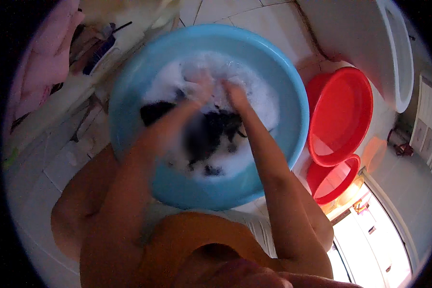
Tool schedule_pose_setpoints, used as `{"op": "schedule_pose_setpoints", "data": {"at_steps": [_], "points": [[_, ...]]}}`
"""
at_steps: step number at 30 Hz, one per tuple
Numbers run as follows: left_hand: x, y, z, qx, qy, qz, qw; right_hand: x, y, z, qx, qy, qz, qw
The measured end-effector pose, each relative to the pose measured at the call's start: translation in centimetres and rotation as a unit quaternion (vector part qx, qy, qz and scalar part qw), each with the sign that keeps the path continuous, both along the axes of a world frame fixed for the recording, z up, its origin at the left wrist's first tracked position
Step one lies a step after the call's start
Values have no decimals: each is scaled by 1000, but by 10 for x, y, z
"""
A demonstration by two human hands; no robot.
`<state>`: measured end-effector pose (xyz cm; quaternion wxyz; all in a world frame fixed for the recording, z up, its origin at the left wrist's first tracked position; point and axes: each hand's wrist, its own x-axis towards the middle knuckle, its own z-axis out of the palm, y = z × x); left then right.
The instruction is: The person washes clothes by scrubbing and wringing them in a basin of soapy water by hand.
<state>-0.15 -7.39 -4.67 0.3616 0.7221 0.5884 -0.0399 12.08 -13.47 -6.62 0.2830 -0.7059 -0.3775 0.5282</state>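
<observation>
Both of my arms reach into a large round blue basin [293,91] full of white suds [261,108]. My left hand [200,89] is among the foam at the far side, smeared by motion, and its fingers cannot be made out. Close beside it on the right, my right hand [233,92] dips into the suds, its fingers hidden by foam. Dark wet cloth [209,137] floats in the middle of the basin, nearer to me than my hands. Another part of the dark cloth shows left of my left forearm. Whether either hand grips fabric is hidden.
Two red basins [341,115] lean at the right of the blue one, the smaller red basin [338,180] nearer me. A large pale tub [398,62] stands at the far right. Pink cloth [45,62] hangs at the left above a ledge. Tiled floor [269,29] surrounds the basin.
</observation>
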Motion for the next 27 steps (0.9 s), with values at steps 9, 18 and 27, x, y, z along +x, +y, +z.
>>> {"op": "schedule_pose_setpoints", "data": {"at_steps": [9,18,27], "points": [[43,-12,89,33,-101,-184,977,-14,-1,67,18,584,-338,738],[-54,35,11,-482,-396,324,711,59,-16,81,33,228,-235,944],[-49,52,75,-414,-253,-72,871,27,-33,70,-124,141,-20,982]]}}
